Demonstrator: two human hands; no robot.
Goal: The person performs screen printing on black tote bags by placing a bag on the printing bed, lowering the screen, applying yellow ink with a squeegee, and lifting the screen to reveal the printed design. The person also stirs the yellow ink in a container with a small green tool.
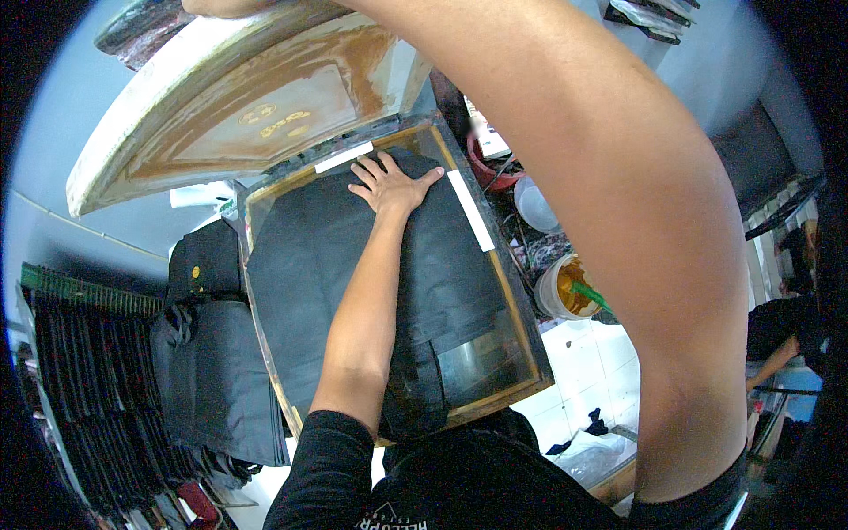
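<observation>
My left hand (pixel 389 188) lies flat with fingers spread on the upper part of a black fabric bag (pixel 305 256). The bag is laid out over a wood-edged printing board (pixel 521 331), and a strip of the board's glossy surface shows at its lower right. Above the board, a screen printing frame (pixel 141 132) stands tilted up, its mesh stained brown around a small yellow design. My right arm arches across the top right, and my right hand (pixel 225 7) is at the frame's raised upper edge. Only part of that hand is in view; it appears to grip the rim.
Stacked black bags (pixel 216 371), one with a yellow mark, lie left of the board. Beyond them stands a rack (pixel 88 371) full of dark pieces. To the right are a tub of orange-brown ink (pixel 565 287) with a green tool and a red basin (pixel 490 168). Another person's arm (pixel 773 362) shows far right.
</observation>
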